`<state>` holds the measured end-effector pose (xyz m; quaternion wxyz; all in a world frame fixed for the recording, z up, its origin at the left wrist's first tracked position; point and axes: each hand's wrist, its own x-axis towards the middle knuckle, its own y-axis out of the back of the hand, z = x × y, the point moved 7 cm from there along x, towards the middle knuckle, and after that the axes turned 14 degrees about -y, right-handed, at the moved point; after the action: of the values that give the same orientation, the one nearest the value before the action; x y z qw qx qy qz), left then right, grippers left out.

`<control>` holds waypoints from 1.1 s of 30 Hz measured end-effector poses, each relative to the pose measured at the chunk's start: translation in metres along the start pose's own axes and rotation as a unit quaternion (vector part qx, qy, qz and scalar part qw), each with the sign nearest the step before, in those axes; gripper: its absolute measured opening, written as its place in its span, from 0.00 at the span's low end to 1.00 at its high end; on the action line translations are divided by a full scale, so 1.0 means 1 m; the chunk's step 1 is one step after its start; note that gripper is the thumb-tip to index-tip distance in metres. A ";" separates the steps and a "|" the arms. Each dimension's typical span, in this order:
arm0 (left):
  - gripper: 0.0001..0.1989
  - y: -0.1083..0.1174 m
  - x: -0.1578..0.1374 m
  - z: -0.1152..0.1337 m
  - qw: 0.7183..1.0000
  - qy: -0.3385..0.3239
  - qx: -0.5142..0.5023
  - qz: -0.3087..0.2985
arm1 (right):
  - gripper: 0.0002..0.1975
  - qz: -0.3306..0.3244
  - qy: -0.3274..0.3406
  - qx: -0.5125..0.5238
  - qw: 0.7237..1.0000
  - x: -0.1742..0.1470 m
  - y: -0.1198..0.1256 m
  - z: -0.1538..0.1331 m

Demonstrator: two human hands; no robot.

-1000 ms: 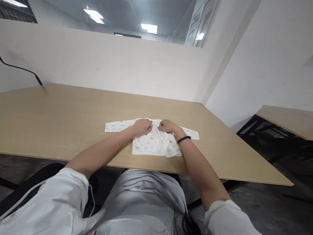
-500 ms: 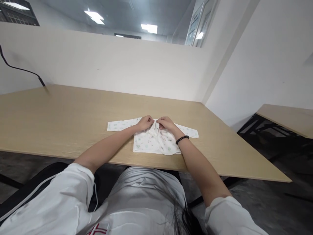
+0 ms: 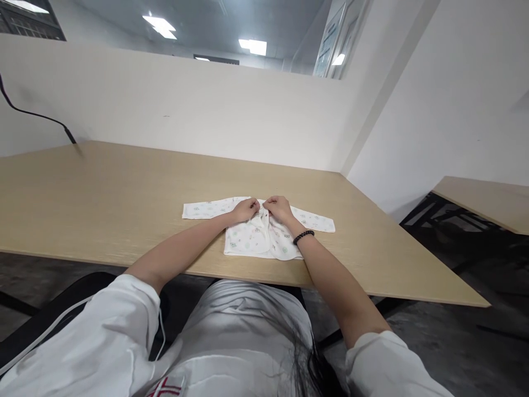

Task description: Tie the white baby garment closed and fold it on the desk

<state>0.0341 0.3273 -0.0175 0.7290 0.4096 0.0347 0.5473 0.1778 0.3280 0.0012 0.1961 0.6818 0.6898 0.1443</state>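
Head-worn view, forward-down over desk [image 3: 124,198]

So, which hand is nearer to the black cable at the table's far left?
Left. The left hand lies on the baby shirt, toward the cable; the right hand lies beside it, farther away.

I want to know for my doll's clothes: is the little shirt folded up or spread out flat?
Spread out. The little shirt lies flat on the table, both sleeves stretched sideways. The left hand and right hand pinch its neckline.

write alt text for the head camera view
Two bare hands, left hand and right hand, pinch the neckline of a small white printed baby shirt lying flat, sleeves spread, on a wooden table.
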 end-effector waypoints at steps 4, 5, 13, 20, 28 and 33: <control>0.05 -0.002 0.001 -0.004 1.000 -0.004 -0.021 0.000 | 0.03 -0.004 0.018 -0.024 1.000 -0.001 -0.001 0.000; 0.05 -0.002 0.001 -0.005 1.000 -0.004 -0.025 0.001 | 0.03 -0.003 0.023 -0.031 0.999 -0.001 -0.001 0.000; 0.04 -0.005 0.000 -0.009 0.998 0.009 -0.063 0.002 | 0.03 0.024 0.070 -0.083 0.994 -0.003 0.000 -0.010; 0.06 -0.004 -0.003 -0.005 0.997 0.022 -0.080 -0.001 | 0.04 0.046 0.088 -0.093 0.991 -0.006 0.001 -0.012; 0.05 -0.002 -0.002 -0.007 0.998 0.024 -0.062 0.007 | 0.10 -0.009 0.071 -0.037 0.997 -0.007 -0.008 -0.012; 0.05 -0.002 -0.001 -0.009 0.998 0.024 -0.057 0.007 | 0.06 -0.007 0.051 -0.020 0.998 -0.003 -0.010 -0.006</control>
<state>0.0310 0.3319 -0.0253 0.7463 0.3542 0.0178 0.5632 0.1665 0.3248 0.0024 0.1753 0.6647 0.7005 0.1917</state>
